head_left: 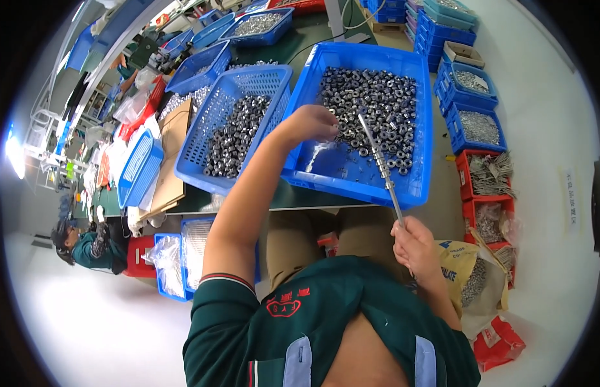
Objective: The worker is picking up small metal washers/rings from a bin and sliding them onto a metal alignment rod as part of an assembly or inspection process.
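My right hand (416,248) is closed round the lower end of a thin metal rod (367,131), which tilts up and to the left over a blue plastic bin (425,148). Several small metal rings (382,166) are threaded along the rod's middle. Loose dark and silvery metal rings (371,87) cover much of the bin's bottom, mostly its far and right parts. Over the bin's left side is my left hand (313,124), its fingers bent together near the rings. Whatever those fingertips hold is too small to make out. The hand is apart from the rod.
A perforated blue basket (195,155) of similar rings stands left of the bin. Cardboard (168,161) lies beyond it. Stacked blue crates (477,126) and red bins (483,174) line the right side. Another person (94,248) sits at the far left.
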`<action>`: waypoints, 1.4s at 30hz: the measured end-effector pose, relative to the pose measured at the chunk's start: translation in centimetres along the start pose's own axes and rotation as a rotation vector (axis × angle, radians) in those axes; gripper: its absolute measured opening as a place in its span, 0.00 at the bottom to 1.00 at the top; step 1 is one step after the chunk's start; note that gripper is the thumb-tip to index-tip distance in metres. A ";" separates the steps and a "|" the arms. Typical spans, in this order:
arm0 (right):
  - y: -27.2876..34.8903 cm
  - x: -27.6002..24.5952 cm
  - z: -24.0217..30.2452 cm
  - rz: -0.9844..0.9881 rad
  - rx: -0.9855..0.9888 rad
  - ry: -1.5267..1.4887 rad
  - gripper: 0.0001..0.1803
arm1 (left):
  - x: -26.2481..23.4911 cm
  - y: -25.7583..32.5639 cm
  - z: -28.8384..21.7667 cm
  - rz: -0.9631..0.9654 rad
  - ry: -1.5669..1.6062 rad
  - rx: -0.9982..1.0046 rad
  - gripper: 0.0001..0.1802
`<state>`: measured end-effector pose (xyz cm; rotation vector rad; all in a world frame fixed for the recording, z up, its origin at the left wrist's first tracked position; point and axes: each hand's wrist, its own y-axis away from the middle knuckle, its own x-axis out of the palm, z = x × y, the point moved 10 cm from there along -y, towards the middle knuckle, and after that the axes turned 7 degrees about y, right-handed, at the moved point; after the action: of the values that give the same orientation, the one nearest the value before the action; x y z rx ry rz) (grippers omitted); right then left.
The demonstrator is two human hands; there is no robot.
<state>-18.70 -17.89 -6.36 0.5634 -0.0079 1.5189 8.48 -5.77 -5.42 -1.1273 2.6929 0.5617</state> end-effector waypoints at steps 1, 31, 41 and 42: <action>0.1 0.0 0.0 0.028 -0.003 0.005 0.06 | 0.2 0.9 -1.4 0.033 0.260 0.043 0.15; -0.3 0.8 0.5 0.062 -0.026 -0.003 0.07 | -0.3 1.7 -4.0 -0.001 0.244 0.028 0.15; 0.0 0.1 0.0 0.005 -0.007 0.004 0.06 | 1.2 -2.9 0.8 -0.091 -0.977 0.127 0.14; 0.0 0.1 0.0 0.008 -0.005 0.004 0.06 | 1.3 -2.9 1.0 -0.092 -0.976 0.126 0.14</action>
<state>-18.75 -17.79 -6.36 0.5569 -0.0114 1.5275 9.63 -8.13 -7.50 -0.6667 1.7916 0.6801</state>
